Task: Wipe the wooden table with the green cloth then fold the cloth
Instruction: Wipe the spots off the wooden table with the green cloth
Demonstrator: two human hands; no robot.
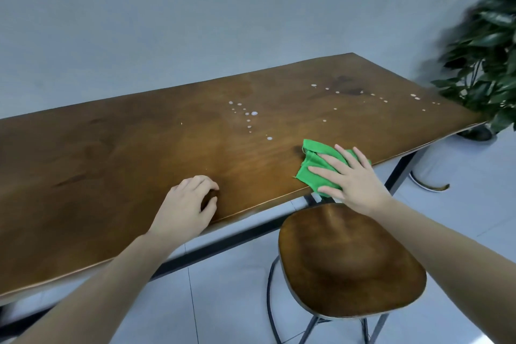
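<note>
While right hand [351,176] presses, green cloth [312,167] crumpled.

Right hand [351,179] flat, fingers spread; left hand [187,204] loosely curled.

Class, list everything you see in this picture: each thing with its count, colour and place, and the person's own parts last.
table: one, brown wood, against the wall.
droplets: many, white, scattered over the table's far right half.
cloth: one, green, at the table's near edge, partly overhanging.
stool: one, brown seat on dark metal legs, on the floor before the table.
plant: one, dark green, beyond the table's right end.
left hand: one, curled, resting on the table.
right hand: one, flat on the cloth.
</note>
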